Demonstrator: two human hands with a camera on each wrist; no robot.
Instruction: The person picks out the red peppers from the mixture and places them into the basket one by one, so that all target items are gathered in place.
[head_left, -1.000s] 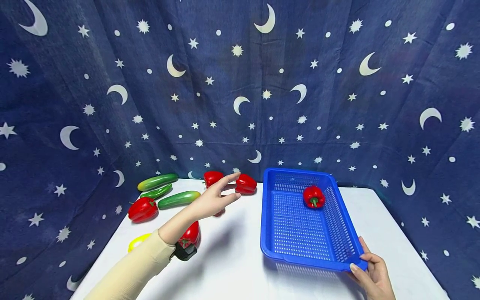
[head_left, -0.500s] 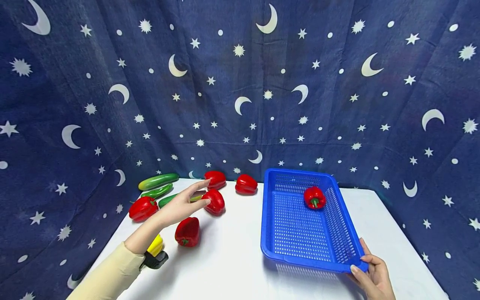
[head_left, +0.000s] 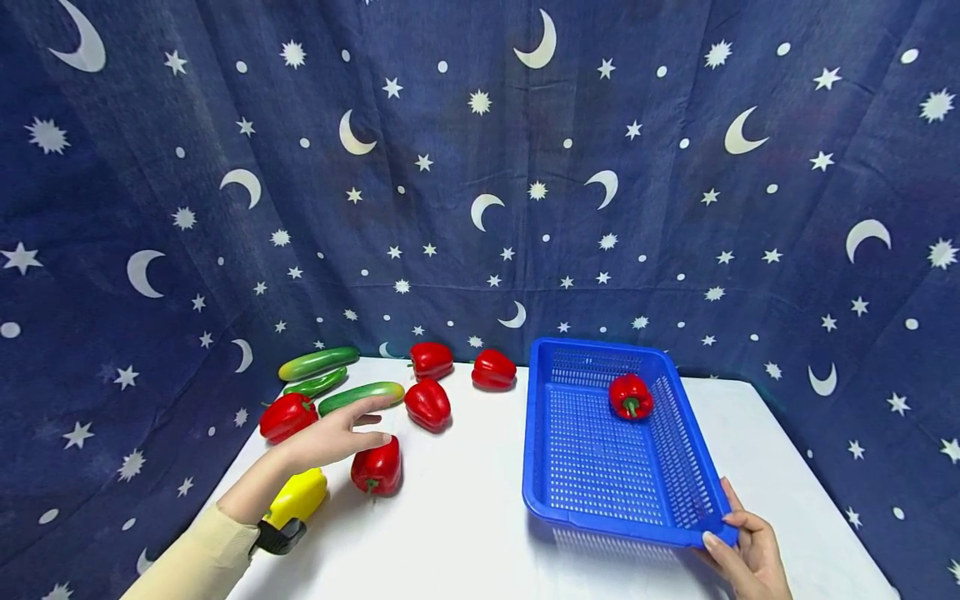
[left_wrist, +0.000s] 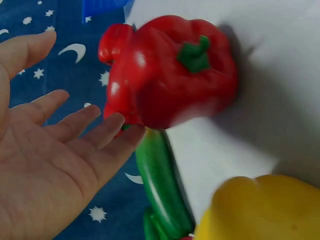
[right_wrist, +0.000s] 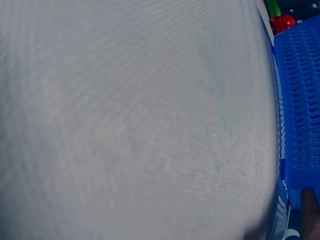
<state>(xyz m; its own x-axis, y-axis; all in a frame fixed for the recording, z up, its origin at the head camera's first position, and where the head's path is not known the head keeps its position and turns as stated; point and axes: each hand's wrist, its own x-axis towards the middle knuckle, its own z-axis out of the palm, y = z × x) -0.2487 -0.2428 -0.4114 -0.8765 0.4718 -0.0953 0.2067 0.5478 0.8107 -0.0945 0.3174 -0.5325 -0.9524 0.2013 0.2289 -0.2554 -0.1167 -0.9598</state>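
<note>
Loosely spread and holding nothing, a person's left hand (head_left: 333,437) hovers near a red pepper (head_left: 377,472) on the table (head_left: 465,500) before us, a yellow pepper (head_left: 302,496) close by, while the right hand (head_left: 753,550) grips the near right corner of a basket (head_left: 600,458), another red pepper (head_left: 628,395) inside.

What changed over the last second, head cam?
The left hand moved left and back toward the person, from in front of the back peppers to by the nearest red pepper. Nothing was picked up or let go. Unchanged: the right hand grips the near right corner of the basket, with one red pepper inside.
</note>
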